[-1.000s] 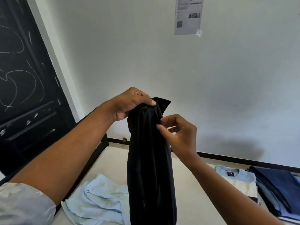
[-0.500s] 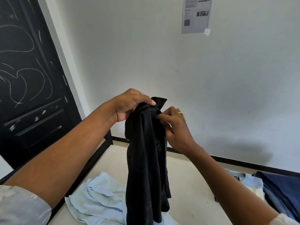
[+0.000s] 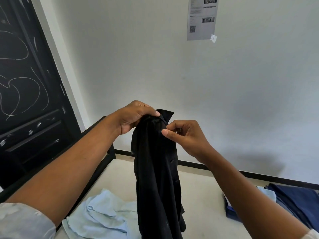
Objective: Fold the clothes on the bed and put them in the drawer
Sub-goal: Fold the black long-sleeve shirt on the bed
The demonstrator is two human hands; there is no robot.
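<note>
A black buttoned shirt (image 3: 158,183) hangs bunched in the air above the bed (image 3: 198,195). My left hand (image 3: 136,117) grips its top by the collar. My right hand (image 3: 184,135) is just right of the collar, thumb and fingers pinching the fabric's edge there. A crumpled light blue shirt (image 3: 103,216) lies on the mattress below, at the near left. The drawer is not in view.
Dark blue clothes (image 3: 300,200) lie stacked at the bed's right edge. The black bed frame (image 3: 96,163) runs along the left side, with a dark chalk-marked door (image 3: 29,94) behind it. A white wall with a taped paper sheet (image 3: 202,18) stands ahead.
My right hand has slid a little to the right along the collar edge. The shirt hangs slightly lower and the view has tilted up.
</note>
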